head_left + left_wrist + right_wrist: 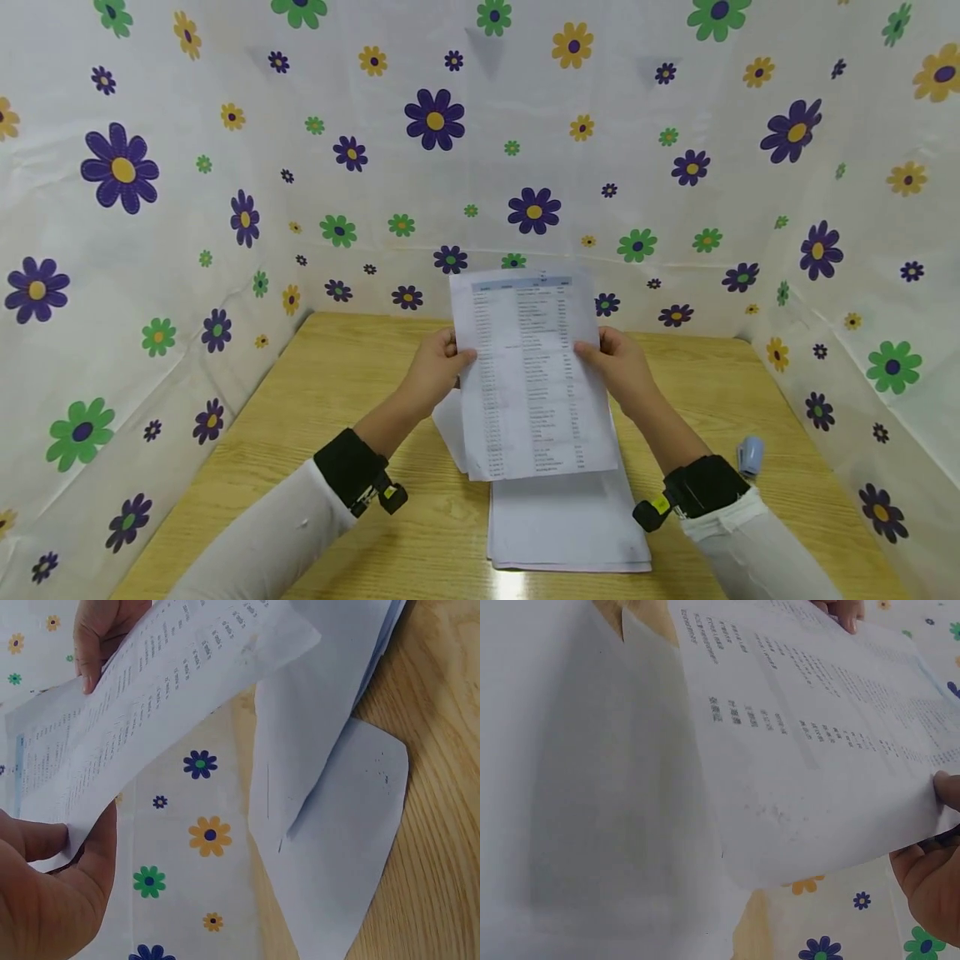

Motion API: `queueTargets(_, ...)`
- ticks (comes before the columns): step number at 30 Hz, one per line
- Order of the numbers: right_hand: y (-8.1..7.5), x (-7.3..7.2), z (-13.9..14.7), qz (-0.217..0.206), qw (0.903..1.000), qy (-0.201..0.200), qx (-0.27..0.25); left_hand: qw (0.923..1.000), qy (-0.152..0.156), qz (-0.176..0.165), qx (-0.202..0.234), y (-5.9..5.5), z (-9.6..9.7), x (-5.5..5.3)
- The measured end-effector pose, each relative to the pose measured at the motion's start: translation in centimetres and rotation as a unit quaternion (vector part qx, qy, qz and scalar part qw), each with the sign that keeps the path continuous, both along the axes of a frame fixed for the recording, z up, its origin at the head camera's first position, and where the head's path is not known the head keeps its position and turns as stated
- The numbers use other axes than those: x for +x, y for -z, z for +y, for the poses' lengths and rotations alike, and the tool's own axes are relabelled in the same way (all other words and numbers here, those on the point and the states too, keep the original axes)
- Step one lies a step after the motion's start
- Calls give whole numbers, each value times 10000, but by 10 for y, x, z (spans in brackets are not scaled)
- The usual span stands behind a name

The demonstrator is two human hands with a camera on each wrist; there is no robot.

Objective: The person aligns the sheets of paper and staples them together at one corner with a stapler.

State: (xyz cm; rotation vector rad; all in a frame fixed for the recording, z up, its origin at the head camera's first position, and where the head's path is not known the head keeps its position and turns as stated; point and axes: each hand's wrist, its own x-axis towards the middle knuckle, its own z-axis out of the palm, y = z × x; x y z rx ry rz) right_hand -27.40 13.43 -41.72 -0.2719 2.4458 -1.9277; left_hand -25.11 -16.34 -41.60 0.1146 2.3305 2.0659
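Observation:
A printed sheet of paper (pixel 536 375), covered in rows of small text under a blue header band, is held up over the table. My left hand (pixel 438 364) pinches its left edge, thumb on the printed face. On the opposite edge my right hand (pixel 618 367) pinches it the same way. The left wrist view has the left hand (pixel 56 877) gripping the paper's edge at the lower left. In the right wrist view the right hand (pixel 934 877) holds the sheet at the right. Below lies a stack of white papers (pixel 566 525), partly hidden by the raised sheet.
Another white paper (pixel 452 429) sticks out to the left of the stack. A small blue stapler-like object (pixel 750 457) sits on the wooden table (pixel 360 358) to the right. Flower-patterned white cloth (pixel 300 167) hangs behind and on both sides.

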Motion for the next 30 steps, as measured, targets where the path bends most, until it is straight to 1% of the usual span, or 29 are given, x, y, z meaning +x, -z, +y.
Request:
queueTargets(3, -1, 9, 8, -112, 9997, 126, 189, 9999, -44, 28, -143, -2, 5, 7)
queueTargets(6, 0, 18, 16, -147, 9993, 161, 288, 9996, 25, 52, -281, 0, 10, 12)
queueTargets(10, 4, 27, 24, -200, 9988, 143, 428, 9992, 55, 105, -379, 3, 15, 14)
queueTargets(12, 6, 30, 27, -287, 9978, 199, 560, 9990, 64, 84, -424, 5, 17, 15)
queueTargets(16, 9, 36, 32, -537, 9942, 327, 873, 9986, 152, -51, -508, 8, 20, 16)
queueTargets(19, 12, 40, 36, -677, 9921, 289, 1015, 9979, 269, -190, -559, 13, 23, 18)
queueTargets(24, 21, 48, 45, -876, 9912, 90, 989, 9952, 504, -388, -749, 22, 27, 21)
queueTargets(30, 32, 53, 51, -1079, 9886, 21, 1047, 9894, 744, -552, -1118, 30, 29, 19)
